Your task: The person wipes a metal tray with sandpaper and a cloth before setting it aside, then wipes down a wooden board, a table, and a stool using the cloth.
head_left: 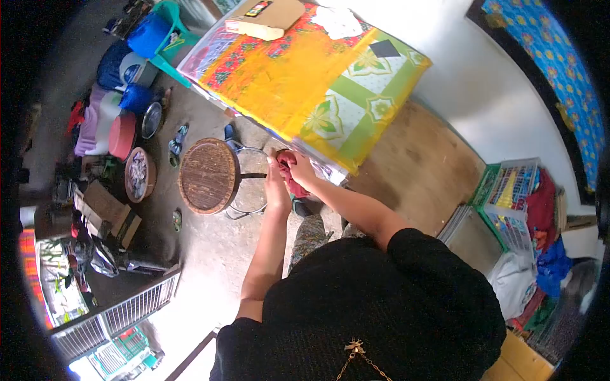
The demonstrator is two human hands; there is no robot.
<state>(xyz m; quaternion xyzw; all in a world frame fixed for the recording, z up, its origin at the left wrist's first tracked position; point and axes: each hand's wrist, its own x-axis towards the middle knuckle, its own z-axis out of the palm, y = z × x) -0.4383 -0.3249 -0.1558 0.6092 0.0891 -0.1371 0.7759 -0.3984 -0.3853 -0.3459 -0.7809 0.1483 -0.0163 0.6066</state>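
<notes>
A bunched dark red cloth [289, 171] is held in front of my body, above the floor beside the table. My left hand [277, 185] is along the cloth's left side, its thumb pointing up and its other fingers mostly hidden behind the cloth. From the right, my right hand [302, 170] is closed on the upper part of the same cloth, with the fingers bent into it. Just left of my hands stands a stool with a round brown wooden seat [208, 176]. A dark bar reaches from the seat toward my left hand; whether they touch I cannot tell.
A table with a yellow, green and floral cover [273, 76] stands ahead, bearing a cardboard piece [276, 16] and white cloth [337, 23]. Basins [122, 134], slippers [177, 219] and a low gate [143, 305] are leftward. A plastic crate [511, 190] and clothes lie right.
</notes>
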